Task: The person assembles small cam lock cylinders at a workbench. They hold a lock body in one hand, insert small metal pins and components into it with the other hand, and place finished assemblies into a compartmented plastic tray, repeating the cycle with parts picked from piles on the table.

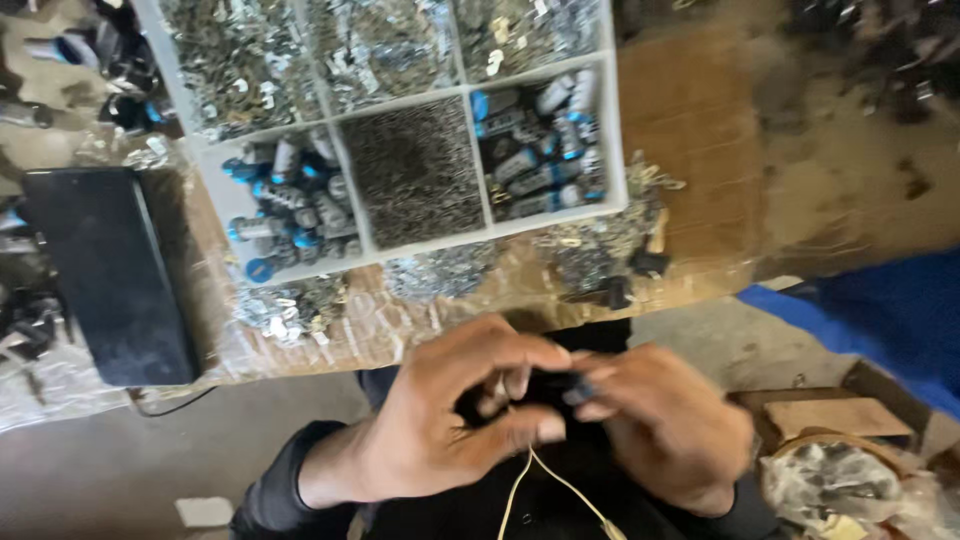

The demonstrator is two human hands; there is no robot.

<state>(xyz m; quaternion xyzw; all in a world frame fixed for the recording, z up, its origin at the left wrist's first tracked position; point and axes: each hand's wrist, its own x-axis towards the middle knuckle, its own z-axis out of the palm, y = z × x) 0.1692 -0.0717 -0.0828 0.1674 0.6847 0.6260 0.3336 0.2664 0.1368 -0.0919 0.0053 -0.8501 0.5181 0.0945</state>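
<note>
Black box (110,275): lies at left on the tabletop (690,110); its far corner merges with blurred clutter.
Divided tray (400,120): pale plastic, cut off at the top edge. Near row holds blue-and-grey cylinders (285,205) at left, fine dark bits (415,170) in the middle, more cylinders (540,145) at right. Far row holds small metal pieces, too blurred to identify.
Loose metal parts (440,270): scattered on the tabletop in front of the tray, shapes unclear.
Left hand (450,415): below the tabletop edge, fingers curled, thumb and forefinger pinched on a thin pale wire (555,485).
Wire: hangs from the pinch and runs off the bottom edge.
Small dark part (560,385): between both hands, mostly hidden by fingers; kind cannot be told.
Right hand (665,420): touching the left, fingertips closed on the dark part.
Blue cloth (880,310): at right, cut off by the edge.
</note>
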